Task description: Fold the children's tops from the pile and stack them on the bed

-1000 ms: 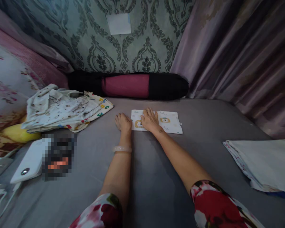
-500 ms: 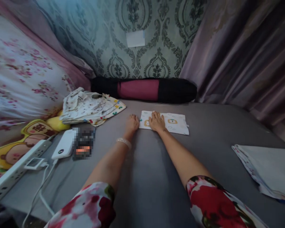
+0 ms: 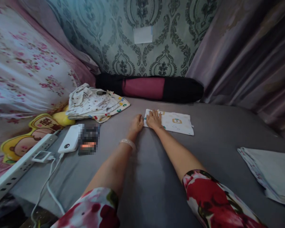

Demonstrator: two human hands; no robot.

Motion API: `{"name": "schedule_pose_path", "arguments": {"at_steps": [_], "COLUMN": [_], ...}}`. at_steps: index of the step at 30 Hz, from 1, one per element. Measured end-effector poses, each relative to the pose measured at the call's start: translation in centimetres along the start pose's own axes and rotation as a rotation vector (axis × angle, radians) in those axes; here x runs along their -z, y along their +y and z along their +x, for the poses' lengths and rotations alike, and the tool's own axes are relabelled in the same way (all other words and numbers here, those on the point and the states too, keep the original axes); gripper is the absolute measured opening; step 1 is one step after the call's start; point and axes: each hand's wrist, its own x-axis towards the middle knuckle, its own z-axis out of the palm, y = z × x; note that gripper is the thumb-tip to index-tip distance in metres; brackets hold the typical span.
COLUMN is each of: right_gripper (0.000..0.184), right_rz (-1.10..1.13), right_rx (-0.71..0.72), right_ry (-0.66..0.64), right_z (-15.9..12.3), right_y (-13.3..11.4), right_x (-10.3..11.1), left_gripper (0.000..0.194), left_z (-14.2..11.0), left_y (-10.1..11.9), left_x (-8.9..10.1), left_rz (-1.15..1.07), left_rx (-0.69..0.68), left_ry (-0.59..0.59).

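A small folded white cloth [image 3: 184,122] with brown and green printed figures lies flat on the grey bed sheet. My right hand [image 3: 154,120] rests palm down on its left part, fingers stretched out and covering some of the print. Close against the cloth's left edge is my left hand [image 3: 136,123], its fingers curled in; whether they pinch anything is hidden. A pale bangle [image 3: 128,143] circles my left wrist.
Left of my hands lies a pile of printed white clothes [image 3: 92,104]. Nearer are a white power bank [image 3: 70,139] with cables, a power strip [image 3: 19,167] and a yellow plush [image 3: 16,148]. A black-and-maroon bolster [image 3: 143,88] lies along the wall; folded white fabric [image 3: 273,172] sits right.
My right hand has slid left over the cloth, closer to its left end and my left hand. My left hand's fingers are more curled. The whole view has shifted slightly.
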Motion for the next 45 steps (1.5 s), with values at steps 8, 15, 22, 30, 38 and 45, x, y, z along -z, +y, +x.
{"name": "schedule_pose_path", "arguments": {"at_steps": [8, 15, 22, 30, 38, 45], "right_gripper": [0.049, 0.050, 0.052, 0.051, 0.052, 0.051], "right_rz": [-0.014, -0.013, -0.023, -0.058, 0.037, -0.018], "right_rx": [0.016, 0.007, 0.160, 0.157, 0.221, 0.205], "right_ry": [0.084, -0.017, -0.090, -0.116, -0.167, -0.096], "right_z": [-0.4, 0.2, 0.4, 0.4, 0.7, 0.3], "right_y": [0.0, -0.3, -1.8, -1.9, -0.6, 1.7], "right_x": [-1.0, -0.3, -0.5, -1.3, -0.1, 0.7], "left_gripper": [0.033, 0.034, 0.045, 0.044, 0.042, 0.040], "left_z": [-0.2, -0.2, -0.2, -0.1, -0.2, -0.9], "left_y": [-0.4, 0.2, 0.7, 0.6, 0.7, 0.9], "left_x": [-0.1, 0.2, 0.7, 0.5, 0.6, 0.2], "left_rz": [-0.003, -0.007, -0.037, -0.035, -0.019, 0.068], "left_rx": [-0.054, -0.024, 0.017, 0.056, -0.057, -0.196], "left_ry": [0.029, 0.035, 0.033, 0.026, 0.030, -0.033]}}
